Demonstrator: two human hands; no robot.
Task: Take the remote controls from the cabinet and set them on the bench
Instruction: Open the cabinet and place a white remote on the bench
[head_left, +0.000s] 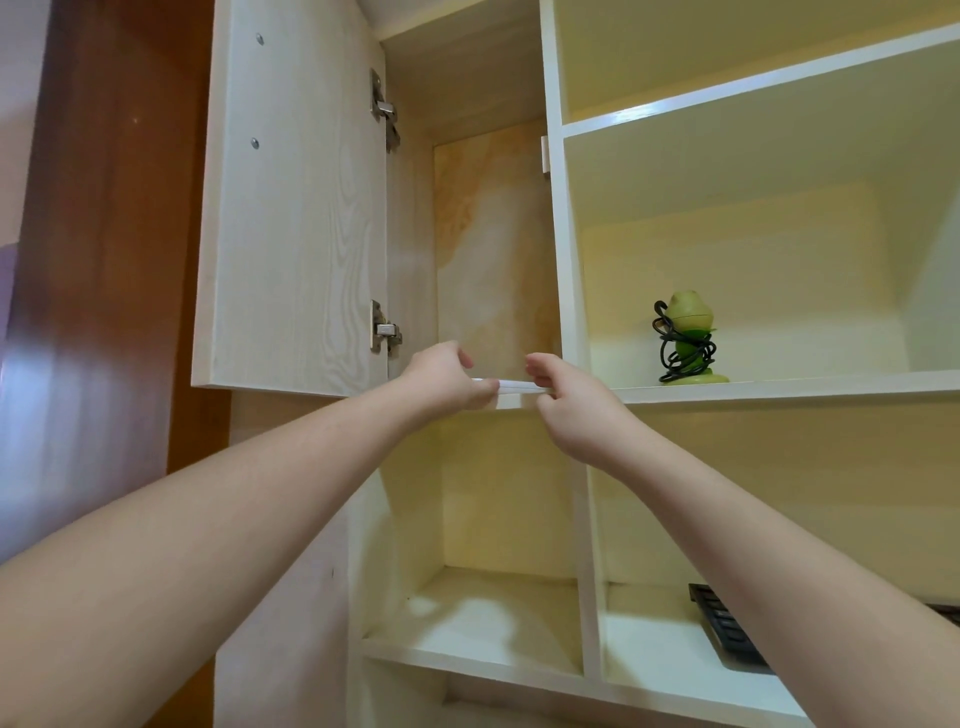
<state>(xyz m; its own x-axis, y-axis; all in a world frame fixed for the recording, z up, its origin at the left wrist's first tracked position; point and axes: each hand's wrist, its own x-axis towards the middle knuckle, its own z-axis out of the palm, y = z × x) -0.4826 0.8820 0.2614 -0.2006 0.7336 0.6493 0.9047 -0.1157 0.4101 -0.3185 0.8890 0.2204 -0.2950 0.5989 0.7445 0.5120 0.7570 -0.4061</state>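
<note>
Two bare forearms fill the lower frame, entering from 7 and 5 o'clock and converging on the shelf edge at centre. Left hand (444, 376): fingers curled over one end of a thin white remote control (511, 385), thumb beneath. Right hand (563, 392): fingers curled, pinching the opposite end. Remote seen edge-on only, a slim, flat, glossy white bar lying level along the front lip of the cabinet (496, 249) compartment; no buttons are visible from this angle.

Cabinet interior: pale plywood back with yellowish grain. Door (291, 208) swung open at 10 o'clock, whitewashed wood-grain laminate, two metal hinges (384, 327). At 3 o'clock, an open shelf (831, 387) carries a green rounded figurine (688, 338) wrapped in a black cord. At 5 o'clock, a lower shelf holds a dark ribbed object (727, 631), partly hidden by the right forearm.
</note>
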